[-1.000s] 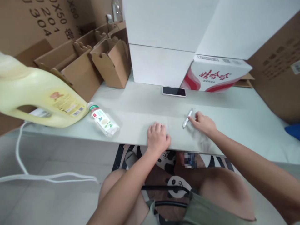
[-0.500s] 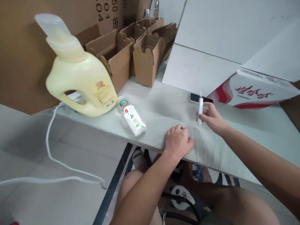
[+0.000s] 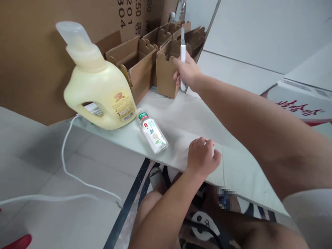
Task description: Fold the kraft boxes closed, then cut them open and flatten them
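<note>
A thin white tool with a narrow grey tip, like a knife [image 3: 183,62], stands nearly upright in my right hand [image 3: 188,71], in front of the small cardboard boxes [image 3: 167,74]. On the table's front edge rests my left hand [image 3: 204,155], palm down, fingers loosely curled and thumb apart, with nothing visible in it. To its left lies a small clear bottle [image 3: 153,133] with a white label and green neck band. Farther left a large pale yellow jug [image 3: 100,93] stands beside the bottle's cap end.
Behind the jug rises a large cardboard sheet or box [image 3: 31,62]. Clear bottles [image 3: 182,10] show at the back. A white and red box [image 3: 298,100] is at the right, partly behind my right arm. A white cable [image 3: 63,152] hangs off the table [image 3: 178,117] to the floor.
My right hand has moved left and away from me, carrying the white tool from beside the phone to the cardboard boxes. The phone no longer shows. My left hand's fingers look slightly more open.
</note>
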{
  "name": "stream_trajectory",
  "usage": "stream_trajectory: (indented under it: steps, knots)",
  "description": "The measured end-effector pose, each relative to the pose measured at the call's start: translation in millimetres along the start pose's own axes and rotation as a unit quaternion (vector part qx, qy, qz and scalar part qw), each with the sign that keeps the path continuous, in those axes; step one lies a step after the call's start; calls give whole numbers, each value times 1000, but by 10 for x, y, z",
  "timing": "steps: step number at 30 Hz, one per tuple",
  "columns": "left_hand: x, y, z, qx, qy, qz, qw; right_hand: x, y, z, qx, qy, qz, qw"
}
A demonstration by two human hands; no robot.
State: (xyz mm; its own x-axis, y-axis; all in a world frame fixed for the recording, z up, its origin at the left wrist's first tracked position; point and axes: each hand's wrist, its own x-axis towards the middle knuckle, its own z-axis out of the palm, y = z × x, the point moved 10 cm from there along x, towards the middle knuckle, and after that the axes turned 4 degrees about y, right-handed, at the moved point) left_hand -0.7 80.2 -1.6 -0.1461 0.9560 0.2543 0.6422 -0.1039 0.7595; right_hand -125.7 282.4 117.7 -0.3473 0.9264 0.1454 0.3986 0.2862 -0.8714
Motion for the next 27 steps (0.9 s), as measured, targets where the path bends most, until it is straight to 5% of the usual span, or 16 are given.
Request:
stream_trajectory:
  steps: [9,13,16,22,27]
  knots:
    - [-33,49,-49,-7,41,23,999,199,131,-85,-77,4,-46,996]
    - [-51,81,-35,-7,49,31,998,143,192,-147,-147,-28,-42,988]
    - [-38,146,-155,-16,104,58,993,-22,104,-301,-215,7,-92,972]
    - [-215,210,-888,-37,384,111,916,-883,203,-993,-314,54,-141,937]
    - [-240,151,-1114,-78,438,142,884,-2116,643,-2083,-248,141,-122,951]
